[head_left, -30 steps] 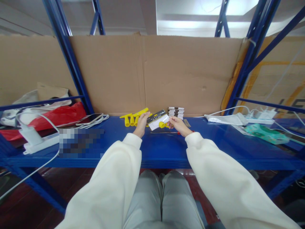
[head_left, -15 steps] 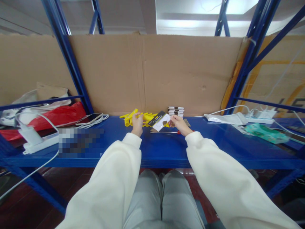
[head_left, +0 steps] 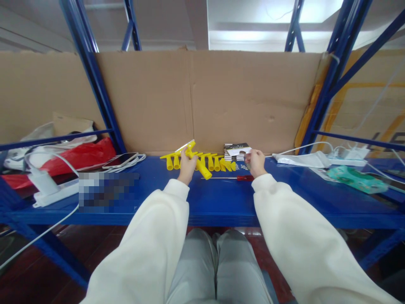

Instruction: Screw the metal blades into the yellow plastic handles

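"What's closest to you?"

"My grey trousers, then the front edge of the blue table. Farther in, a screwdriver lies crosswise, its red handle toward my right and its thin shaft pointing left."

"And your left hand?"

"My left hand has its fingers wrapped round a yellow T-shaped tool, near where handle meets head. I hold it tilted, the handle slanting down to my right; a pale strip edges the head."

"The right?"

"My right hand has its fingers bent in close at the right end of a black-and-white packet. I can't tell whether they pinch it or merely touch it."

"Further back?"

"A row of yellow pieces runs along the table, partly behind my left hand. Just right of it is a stack of flat packets, the black-and-white one at its top. Behind everything, a brown cardboard sheet stands upright."
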The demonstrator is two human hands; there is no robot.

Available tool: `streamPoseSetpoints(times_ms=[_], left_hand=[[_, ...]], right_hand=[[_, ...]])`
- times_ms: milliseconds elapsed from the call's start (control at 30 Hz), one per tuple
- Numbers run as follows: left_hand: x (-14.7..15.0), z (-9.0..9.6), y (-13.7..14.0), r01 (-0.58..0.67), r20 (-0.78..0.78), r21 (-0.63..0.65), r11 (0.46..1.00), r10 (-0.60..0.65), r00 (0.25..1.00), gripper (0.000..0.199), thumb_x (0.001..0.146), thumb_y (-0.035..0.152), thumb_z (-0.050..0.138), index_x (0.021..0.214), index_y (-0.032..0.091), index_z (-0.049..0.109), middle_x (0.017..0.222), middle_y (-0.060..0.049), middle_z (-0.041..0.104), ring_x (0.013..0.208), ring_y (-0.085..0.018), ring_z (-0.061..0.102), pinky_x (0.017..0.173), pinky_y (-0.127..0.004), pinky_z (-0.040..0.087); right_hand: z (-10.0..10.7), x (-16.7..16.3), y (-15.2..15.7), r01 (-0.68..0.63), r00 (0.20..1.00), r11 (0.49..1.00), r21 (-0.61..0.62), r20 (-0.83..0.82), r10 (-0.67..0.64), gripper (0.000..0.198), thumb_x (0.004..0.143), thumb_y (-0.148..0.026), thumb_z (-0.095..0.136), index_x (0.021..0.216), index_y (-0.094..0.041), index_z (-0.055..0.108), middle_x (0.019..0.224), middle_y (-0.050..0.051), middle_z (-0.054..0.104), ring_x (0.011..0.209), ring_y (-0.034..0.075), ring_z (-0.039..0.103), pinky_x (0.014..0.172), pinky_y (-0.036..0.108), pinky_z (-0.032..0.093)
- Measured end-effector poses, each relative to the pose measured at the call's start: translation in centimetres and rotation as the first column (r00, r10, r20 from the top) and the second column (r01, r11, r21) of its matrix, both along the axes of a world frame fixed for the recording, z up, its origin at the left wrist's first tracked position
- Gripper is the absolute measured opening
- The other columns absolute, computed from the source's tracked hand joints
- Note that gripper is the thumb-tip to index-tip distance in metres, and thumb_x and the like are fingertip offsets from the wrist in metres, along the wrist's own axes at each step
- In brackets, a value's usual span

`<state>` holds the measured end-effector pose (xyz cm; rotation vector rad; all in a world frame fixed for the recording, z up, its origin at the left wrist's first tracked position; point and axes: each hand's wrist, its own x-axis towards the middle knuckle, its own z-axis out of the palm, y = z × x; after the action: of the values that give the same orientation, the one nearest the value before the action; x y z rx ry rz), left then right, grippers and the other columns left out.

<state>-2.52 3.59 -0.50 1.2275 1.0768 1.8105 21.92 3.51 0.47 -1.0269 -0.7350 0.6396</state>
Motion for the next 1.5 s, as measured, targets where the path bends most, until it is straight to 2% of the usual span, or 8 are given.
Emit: streamPoseSetpoints(times_ms=[267, 400, 733, 833, 1000, 1200, 1333, 1500], left_hand=[[0.9, 0.6, -1.3, 0.091, -0.058, -0.266, 0.960, -0.110, 0.992, 0.072, 0.061, 0.008, 0.065, 0.132, 0.017, 0.054, 0.068, 0.001, 0.061, 0.060, -0.020, 0.060, 0.060, -0.031, 0.047], [1.1, 0.8, -1.7, 0.097, -0.072, -0.290, 0.952, -0.123, 0.990, 0.067, 0.063, 0.009, 0.062, 0.129, 0.015, 0.055, 0.063, 0.003, 0.059, 0.058, -0.020, 0.059, 0.058, -0.030, 0.045], [1.3, 0.9, -1.7, 0.151, -0.057, -0.316, 0.937, -0.178, 0.982, 0.071, 0.062, 0.008, 0.060, 0.132, 0.015, 0.053, 0.059, 0.003, 0.059, 0.062, -0.022, 0.063, 0.059, -0.031, 0.047], [1.3, 0.7, -1.6, 0.148, -0.055, -0.299, 0.943, -0.172, 0.984, 0.072, 0.061, 0.007, 0.060, 0.132, 0.014, 0.054, 0.061, 0.002, 0.061, 0.062, -0.022, 0.063, 0.059, -0.031, 0.046], [1.2, 0.3, -1.3, 0.179, -0.050, -0.281, 0.943, -0.201, 0.978, 0.074, 0.060, 0.008, 0.061, 0.134, 0.014, 0.055, 0.064, 0.000, 0.064, 0.066, -0.024, 0.065, 0.063, -0.033, 0.049], [1.5, 0.6, -1.5, 0.172, -0.053, -0.310, 0.935, -0.197, 0.979, 0.079, 0.064, 0.009, 0.058, 0.142, 0.011, 0.047, 0.051, 0.004, 0.055, 0.050, -0.019, 0.057, 0.054, -0.029, 0.045], [1.5, 1.2, -2.3, 0.197, -0.134, -0.351, 0.915, -0.258, 0.957, 0.072, 0.068, 0.010, 0.056, 0.139, 0.013, 0.048, 0.048, 0.008, 0.049, 0.039, -0.013, 0.047, 0.045, -0.024, 0.039], [1.3, 1.6, -2.9, 0.199, -0.187, -0.383, 0.902, -0.287, 0.940, 0.038, 0.075, 0.009, 0.052, 0.112, 0.013, 0.058, 0.044, 0.008, 0.045, 0.035, -0.010, 0.043, 0.040, -0.018, 0.035]], right_hand=[[1.5, 1.3, 2.1, 0.084, 0.996, 0.986, -0.143, -0.015, -0.087, 0.016, 0.078, -0.005, 0.051, 0.077, -0.021, 0.052, 0.048, -0.007, 0.048, 0.040, 0.009, 0.046, 0.036, 0.017, 0.035], [2.5, 0.5, 3.7, 0.080, 0.996, 0.982, -0.170, -0.014, -0.084, 0.018, 0.082, -0.002, 0.048, 0.088, -0.019, 0.052, 0.051, -0.008, 0.050, 0.038, 0.007, 0.045, 0.040, 0.018, 0.039], [4.0, -1.0, 6.6, -0.004, 1.000, 0.980, -0.201, -0.013, 0.001, 0.019, 0.086, -0.002, 0.047, 0.084, -0.021, 0.049, 0.056, -0.008, 0.052, 0.037, 0.006, 0.048, 0.038, 0.016, 0.037], [3.9, -0.8, 6.8, -0.051, 0.999, 0.975, -0.216, -0.005, 0.051, 0.017, 0.087, -0.006, 0.050, 0.095, -0.020, 0.052, 0.060, -0.007, 0.054, 0.038, 0.006, 0.051, 0.037, 0.015, 0.038], [3.4, -0.3, 6.7, -0.113, 0.993, 0.965, -0.238, 0.001, 0.117, 0.038, 0.084, -0.005, 0.053, 0.119, -0.020, 0.050, 0.066, -0.007, 0.056, 0.041, 0.008, 0.055, 0.039, 0.017, 0.041], [2.4, 0.7, 5.8, -0.068, 0.983, 0.971, -0.228, 0.149, 0.104, 0.047, 0.079, -0.006, 0.056, 0.123, -0.021, 0.052, 0.084, 0.001, 0.065, 0.048, 0.008, 0.058, 0.044, 0.019, 0.044], [0.7, 2.1, 5.1, -0.012, 0.861, 0.994, -0.108, 0.505, 0.065, 0.036, 0.078, -0.014, 0.057, 0.114, -0.017, 0.060, 0.101, 0.009, 0.069, 0.058, 0.012, 0.062, 0.053, 0.023, 0.050], [-0.1, 4.4, 2.6, -0.038, 0.488, 0.988, -0.149, 0.860, 0.149, 0.015, 0.078, -0.023, 0.059, 0.086, -0.016, 0.070, 0.091, 0.010, 0.075, 0.083, 0.022, 0.067, 0.077, 0.032, 0.054]])
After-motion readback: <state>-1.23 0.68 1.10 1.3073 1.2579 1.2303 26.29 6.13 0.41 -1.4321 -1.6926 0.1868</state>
